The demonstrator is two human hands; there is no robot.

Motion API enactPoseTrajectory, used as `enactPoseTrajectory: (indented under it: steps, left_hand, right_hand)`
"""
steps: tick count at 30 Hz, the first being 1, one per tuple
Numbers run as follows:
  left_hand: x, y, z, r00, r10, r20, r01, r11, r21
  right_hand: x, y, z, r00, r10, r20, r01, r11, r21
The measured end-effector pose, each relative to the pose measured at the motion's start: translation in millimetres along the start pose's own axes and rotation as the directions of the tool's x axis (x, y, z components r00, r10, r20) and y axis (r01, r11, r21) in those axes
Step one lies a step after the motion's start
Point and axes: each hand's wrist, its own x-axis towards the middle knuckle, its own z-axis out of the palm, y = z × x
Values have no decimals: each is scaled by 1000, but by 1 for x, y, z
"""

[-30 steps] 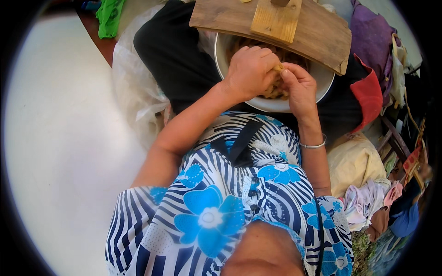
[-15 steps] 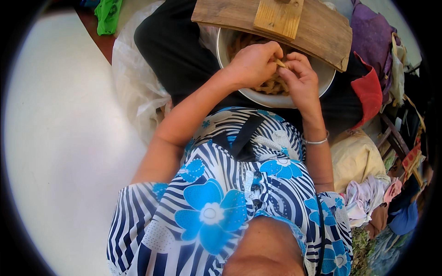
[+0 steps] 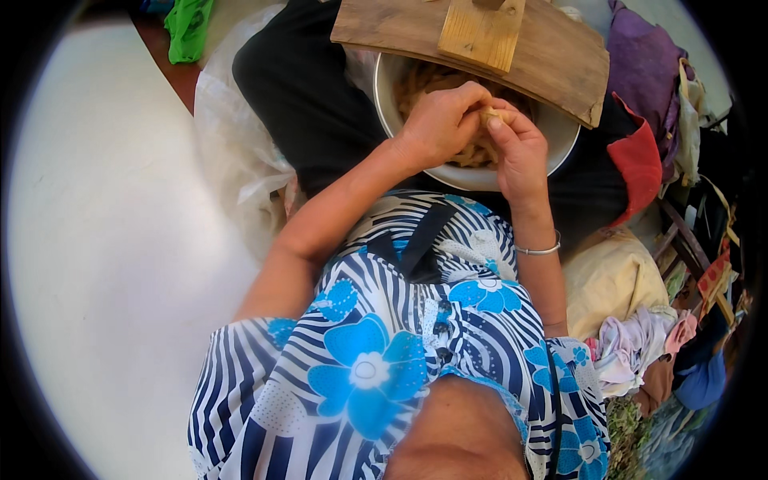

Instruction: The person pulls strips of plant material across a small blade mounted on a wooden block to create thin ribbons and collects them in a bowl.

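My left hand (image 3: 444, 124) and my right hand (image 3: 520, 152) meet over a metal bowl (image 3: 566, 152), pinching a small tan piece (image 3: 490, 116) between their fingertips. The bowl sits on my lap between black-trousered legs and holds several brown, strip-like pieces (image 3: 477, 154), partly hidden by my hands. A wide wooden board (image 3: 552, 60) lies across the back of the bowl, with a smaller, lighter wooden block (image 3: 472, 40) on top of it.
A pale smooth surface (image 3: 120, 240) spreads along my left, with a crumpled translucent plastic sheet (image 3: 232, 160) beside my leg and a green bag (image 3: 188, 28) farther back. On my right are piled cloths (image 3: 644, 72), a cream sack (image 3: 612, 280) and some wooden slats (image 3: 680, 240).
My fingertips have drawn closer together since half a second ago, covering more of the small piece. My left hand has shifted slightly within the bowl's opening.
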Motion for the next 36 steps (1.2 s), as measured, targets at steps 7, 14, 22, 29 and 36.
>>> enactPoseTrajectory:
  steps: [7,14,22,29,36]
  left_hand:
    - [-5,-2,5,1000,22,9,-22,999,-31]
    - [1,1,-1,991,-136,-3,135,985,-111]
    - [-3,-1,-8,991,123,-45,-126,989,-72]
    - [-1,2,-17,935,-190,300,289,897,-334]
    - [-2,-1,-8,927,-265,265,365,798,-479]
  right_hand:
    - [-5,-3,6,963,-264,-63,221,897,-384]
    - [-3,-16,7,973,163,164,-202,944,260]
    - [-14,-15,-1,982,142,126,-152,985,79]
    - [-12,-5,-6,999,45,-8,-45,999,-14]
    - [-12,-23,13,997,-36,69,46,986,-162]
